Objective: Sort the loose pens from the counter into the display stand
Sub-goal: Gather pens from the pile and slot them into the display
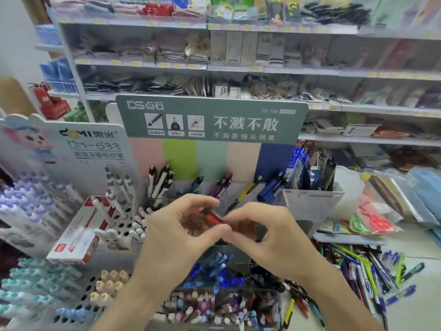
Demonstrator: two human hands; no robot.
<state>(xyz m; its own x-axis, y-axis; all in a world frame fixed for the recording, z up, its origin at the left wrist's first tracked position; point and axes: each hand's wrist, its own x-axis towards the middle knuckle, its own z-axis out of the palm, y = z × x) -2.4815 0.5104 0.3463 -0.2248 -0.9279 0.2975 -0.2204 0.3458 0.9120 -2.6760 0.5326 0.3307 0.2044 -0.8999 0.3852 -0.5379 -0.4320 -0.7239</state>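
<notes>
Both my hands meet in the middle of the view over the display stand [312, 199]. My left hand [176, 232] and my right hand [269, 235] together pinch a red pen [214, 219] between fingertips and thumbs. The pen lies slanted; its ends are hidden by my fingers. A heap of loose pens [358, 271] in many colours lies on the counter at the right. The stand's clear compartments hold upright white, teal, purple and blue pens [272, 187] at the back, and blue-capped pens [222, 271] below my hands.
A green sign board [210, 120] rises behind the stand. White perforated pen racks [114, 225] stand at the left with a red-and-white box [81, 230]. Packaged scissors [374, 223] lie at the right. Store shelves fill the background.
</notes>
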